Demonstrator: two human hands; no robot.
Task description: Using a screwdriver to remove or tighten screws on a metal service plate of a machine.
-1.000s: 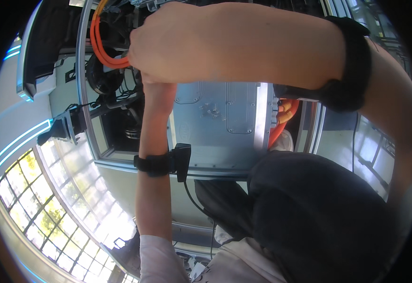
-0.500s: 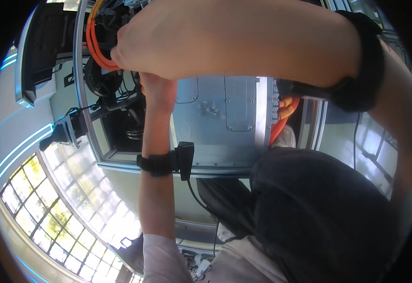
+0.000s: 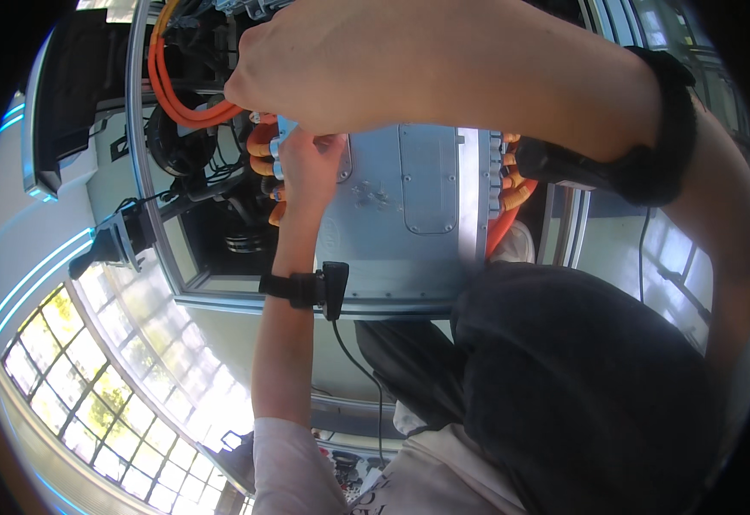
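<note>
The left hand (image 3: 311,167) was reached up to the side of a grey metal box (image 3: 409,206). Its fingers were curled at a row of orange plugs (image 3: 263,146) on the box's left edge. I could not tell if its grip was closed on a plug or just touching one. A black wrist band (image 3: 293,287) with a small black box and a thin black wire sat on that arm.

The right hand (image 3: 341,60) was very close to the camera, near the top. Its fingertips pinched together on the orange cables (image 3: 182,99), so its grip was closed on them. The orange cables curved down from the top left and ran to the plugs just beside the left hand. A wide black band (image 3: 658,129) was on the right arm. More orange plugs (image 3: 512,193) showed on the right side of the box. A dark trouser leg (image 3: 581,386) filled the lower right.
</note>
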